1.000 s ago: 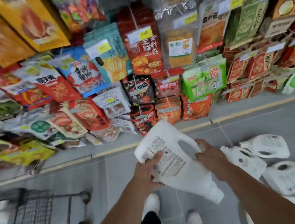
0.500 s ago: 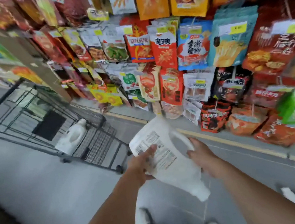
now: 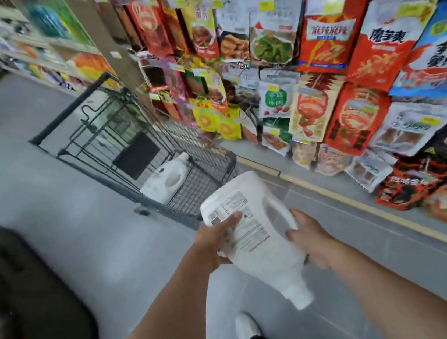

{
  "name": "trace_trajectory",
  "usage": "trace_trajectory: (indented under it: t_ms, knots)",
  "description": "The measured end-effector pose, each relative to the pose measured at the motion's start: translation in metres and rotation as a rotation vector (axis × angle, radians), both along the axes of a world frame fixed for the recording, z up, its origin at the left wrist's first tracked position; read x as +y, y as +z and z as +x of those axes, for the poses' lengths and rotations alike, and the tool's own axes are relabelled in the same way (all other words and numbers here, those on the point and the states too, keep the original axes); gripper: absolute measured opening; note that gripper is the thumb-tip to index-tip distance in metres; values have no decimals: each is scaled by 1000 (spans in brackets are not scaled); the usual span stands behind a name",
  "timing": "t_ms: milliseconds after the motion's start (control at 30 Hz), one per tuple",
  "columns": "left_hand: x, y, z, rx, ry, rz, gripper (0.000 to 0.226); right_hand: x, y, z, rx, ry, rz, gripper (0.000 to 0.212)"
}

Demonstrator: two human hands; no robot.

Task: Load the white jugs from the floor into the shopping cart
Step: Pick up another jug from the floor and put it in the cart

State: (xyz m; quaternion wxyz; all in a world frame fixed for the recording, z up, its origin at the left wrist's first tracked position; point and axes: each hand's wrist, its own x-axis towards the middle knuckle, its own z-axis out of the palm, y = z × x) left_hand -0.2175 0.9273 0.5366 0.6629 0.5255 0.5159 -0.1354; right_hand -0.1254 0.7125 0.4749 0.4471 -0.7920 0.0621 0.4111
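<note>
White jug held cap-down between left hand and right hand; shopping cart ahead holds second jug.

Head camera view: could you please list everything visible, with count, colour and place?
White plastic jug with printed label: one, white, held in both hands, cap end down.
White plastic jug in cart: one, white, lying on the basket floor.
Black wire shopping cart: one, black, ahead on the left.
Snack packets on shelving: many, mostly red, orange and yellow, right side.
Grey tiled floor: grey.
White shoe: one, bottom centre.
Left hand: gripping label side.
Right hand: at handle side.
</note>
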Motion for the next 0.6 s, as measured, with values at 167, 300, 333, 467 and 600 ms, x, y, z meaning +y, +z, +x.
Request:
trace_trajectory:
  t_ms: [167, 300, 333, 467, 600]
  knots:
    - [87, 0, -2, 25, -17, 1, 60, 85, -2, -7, 31, -19, 16, 56]
    - [141, -3, 9, 38, -48, 11, 62, 137, -1, -2, 42, -28, 1, 49]
    - [152, -4, 13, 36, -44, 14, 62, 148, -1, 1, 32, -32, -1, 47]
    - [192, -7, 38, 34, -32, 22, 63, 188, -4, 21, -24, -27, -18, 42]
    - [228, -6, 72, 37, -61, 54, 61, 226, -14, 49, 25, -71, 3, 40]
